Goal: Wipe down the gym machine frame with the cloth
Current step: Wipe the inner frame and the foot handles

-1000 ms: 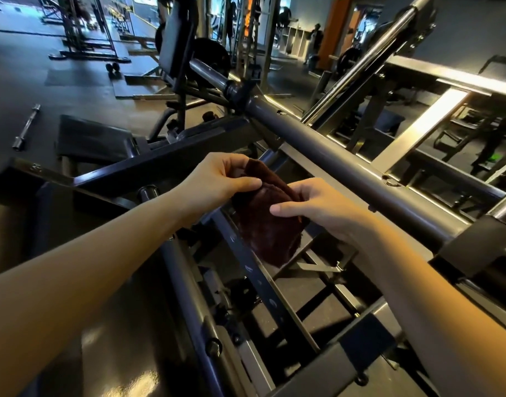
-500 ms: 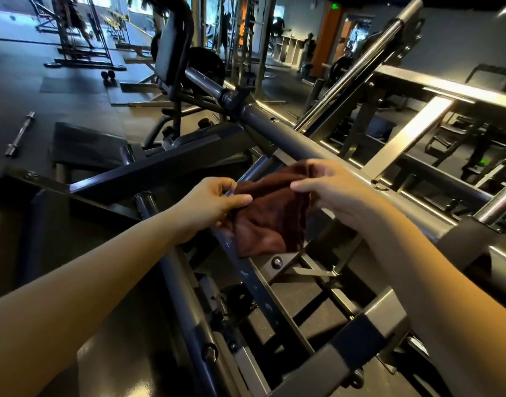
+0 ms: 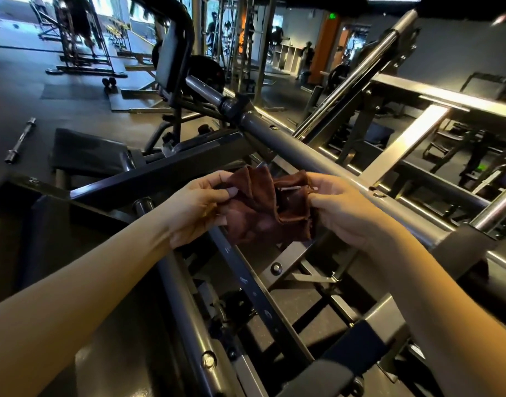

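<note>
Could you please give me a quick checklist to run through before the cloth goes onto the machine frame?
1. Grip of the left hand on the cloth: ok.
2. Pinch of the right hand on its opposite edge: ok.
3. Cloth folded into a flat pad: not ok, it is bunched and creased between the hands.
4. Cloth touching the frame: cannot tell, it hangs in front of the rails.
5. The grey tube within reach: ok, it runs just beyond the right hand.
6. Cloth damp or clean: cannot tell.
</note>
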Action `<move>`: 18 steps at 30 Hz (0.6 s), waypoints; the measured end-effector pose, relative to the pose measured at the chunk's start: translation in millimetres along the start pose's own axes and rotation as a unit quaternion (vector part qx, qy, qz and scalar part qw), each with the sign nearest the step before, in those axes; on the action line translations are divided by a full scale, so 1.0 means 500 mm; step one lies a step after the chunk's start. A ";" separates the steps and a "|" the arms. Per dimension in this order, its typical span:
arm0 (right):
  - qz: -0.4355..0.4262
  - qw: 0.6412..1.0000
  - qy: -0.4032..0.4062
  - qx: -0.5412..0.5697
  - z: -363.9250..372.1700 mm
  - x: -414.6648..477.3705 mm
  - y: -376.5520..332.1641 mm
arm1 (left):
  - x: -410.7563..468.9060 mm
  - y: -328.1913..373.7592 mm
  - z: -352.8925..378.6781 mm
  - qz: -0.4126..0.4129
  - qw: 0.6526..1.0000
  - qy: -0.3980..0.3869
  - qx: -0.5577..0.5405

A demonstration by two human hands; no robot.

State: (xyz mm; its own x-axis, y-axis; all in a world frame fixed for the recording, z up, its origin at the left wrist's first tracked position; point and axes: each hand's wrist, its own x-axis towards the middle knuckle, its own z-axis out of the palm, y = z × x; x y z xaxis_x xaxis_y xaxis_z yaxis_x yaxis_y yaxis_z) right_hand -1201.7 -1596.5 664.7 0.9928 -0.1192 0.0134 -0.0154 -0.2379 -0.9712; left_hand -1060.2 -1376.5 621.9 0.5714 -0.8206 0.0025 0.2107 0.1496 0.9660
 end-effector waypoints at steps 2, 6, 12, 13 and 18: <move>-0.037 0.998 -0.014 0.050 -0.010 -0.008 -0.012 | -0.011 0.014 0.003 0.028 0.998 -0.033 -0.053; -0.051 0.996 -0.062 0.047 -0.027 -0.018 -0.025 | -0.029 0.037 0.005 0.032 0.999 -0.031 0.023; -0.027 0.997 -0.032 -0.063 -0.021 0.004 -0.017 | -0.029 0.050 0.000 0.092 0.965 -0.010 0.246; -0.022 0.996 -0.011 -0.086 -0.014 0.010 -0.015 | -0.029 0.052 0.003 0.106 0.960 -0.013 0.260; 0.069 0.980 -0.084 -0.167 0.024 0.027 -0.016 | -0.023 0.051 0.023 0.117 0.952 0.012 0.283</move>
State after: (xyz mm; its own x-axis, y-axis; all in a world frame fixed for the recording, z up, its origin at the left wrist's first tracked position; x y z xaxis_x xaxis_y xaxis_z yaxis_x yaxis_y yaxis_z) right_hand -1186.6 -1584.4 669.9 0.9835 -0.0189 -0.1801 -0.1619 -0.5366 -0.8281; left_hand -1070.5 -1369.4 649.3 0.5703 -0.7873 0.2345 -0.3808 -0.0004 0.9247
